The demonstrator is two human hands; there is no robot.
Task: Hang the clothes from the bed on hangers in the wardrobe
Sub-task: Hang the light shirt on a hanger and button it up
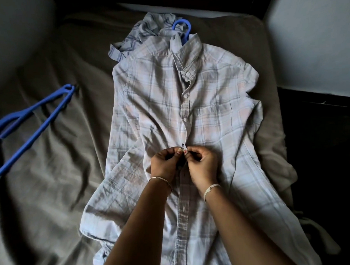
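Bed (pixel 52 187), left hand (pixel 164 164), right hand (pixel 201 163) pinching shirt (pixel 158 97) placket, perhaps button

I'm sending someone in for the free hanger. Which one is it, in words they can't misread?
On the brown bed sheet, look left of the plaid shirt. The free blue hanger lies bare there; the other hanger is inside the shirt, only its hook showing above the collar.
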